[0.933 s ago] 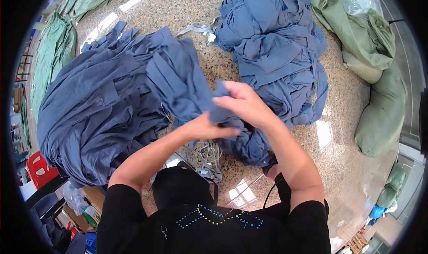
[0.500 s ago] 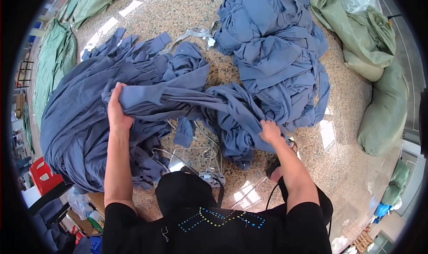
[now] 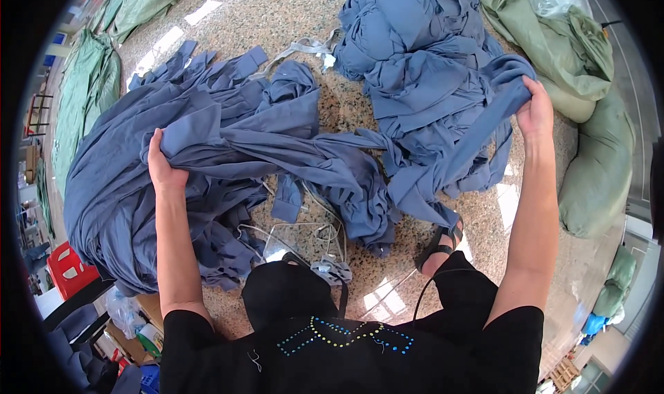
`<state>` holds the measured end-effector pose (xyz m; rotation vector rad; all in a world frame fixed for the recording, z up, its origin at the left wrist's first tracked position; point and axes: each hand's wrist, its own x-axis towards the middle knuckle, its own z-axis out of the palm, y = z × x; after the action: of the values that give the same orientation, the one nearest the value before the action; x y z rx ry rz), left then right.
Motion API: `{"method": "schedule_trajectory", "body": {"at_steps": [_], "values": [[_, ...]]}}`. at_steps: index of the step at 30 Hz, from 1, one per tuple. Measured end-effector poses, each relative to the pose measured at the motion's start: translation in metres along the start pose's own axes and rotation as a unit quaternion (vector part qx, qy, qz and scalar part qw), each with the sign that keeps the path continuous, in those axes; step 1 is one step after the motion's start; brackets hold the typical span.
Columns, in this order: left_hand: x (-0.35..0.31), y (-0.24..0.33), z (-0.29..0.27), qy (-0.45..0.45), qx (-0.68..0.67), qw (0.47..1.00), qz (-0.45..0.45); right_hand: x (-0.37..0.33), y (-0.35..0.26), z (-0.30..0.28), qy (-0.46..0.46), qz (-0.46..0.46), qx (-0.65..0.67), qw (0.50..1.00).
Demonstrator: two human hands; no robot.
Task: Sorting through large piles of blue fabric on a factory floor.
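Note:
At the left, my left hand [image 3: 167,164] is closed round the end of a bundle of blue-grey fabric [image 3: 190,132], with the thumb on top. This bundle stretches right across the middle, over a large left heap of the same cloth [image 3: 104,186]. My right hand [image 3: 535,110] is raised at the right and grips a blue-grey fabric strip [image 3: 477,131]. The strip slants down to the left toward my foot, in front of the tall right heap [image 3: 422,83]. Its fingers are partly hidden by the cloth.
White cord [image 3: 325,236] and cloth scraps lie on the speckled floor [image 3: 353,283] near my legs. Green sacks [image 3: 598,166] line the right side, and green sheeting [image 3: 86,83] lies far left. A red plastic stool [image 3: 69,273] stands at the lower left.
My right hand has moved up and right from the middle bundle, drawing out a fabric strip. My left hand has shifted slightly left, still holding its bundle.

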<state>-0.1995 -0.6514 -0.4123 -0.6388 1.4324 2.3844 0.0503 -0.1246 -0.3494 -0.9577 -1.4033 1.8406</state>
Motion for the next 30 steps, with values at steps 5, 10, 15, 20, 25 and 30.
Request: {"method": "schedule_trajectory", "body": {"at_steps": [5, 10, 15, 20, 25, 30], "values": [[-0.004, 0.014, -0.004, 0.040, -0.017, 0.999, 0.029, -0.050, 0.065, 0.027, 0.034, -0.435, -0.577, 0.691], [-0.005, 0.025, -0.004, 0.044, 0.001, 0.998, 0.038, -0.171, 0.190, 0.036, -0.523, 0.494, -0.548, 0.427], [-0.012, 0.021, 0.004, 0.035, 0.004, 0.999, 0.030, -0.239, 0.329, -0.056, -0.404, 0.383, -0.576, 0.599], [-0.005, 0.020, -0.008, 0.069, 0.001, 0.997, 0.037, -0.195, 0.249, 0.011, -0.217, 0.532, -0.251, 0.779], [-0.004, 0.023, -0.025, 0.067, -0.024, 0.997, 0.023, -0.205, 0.249, 0.016, -0.493, 0.506, -0.557, 0.437], [-0.011, 0.009, -0.002, 0.065, -0.013, 0.998, 0.000, -0.278, 0.349, -0.057, -0.292, 0.296, -0.609, 0.676]]}}
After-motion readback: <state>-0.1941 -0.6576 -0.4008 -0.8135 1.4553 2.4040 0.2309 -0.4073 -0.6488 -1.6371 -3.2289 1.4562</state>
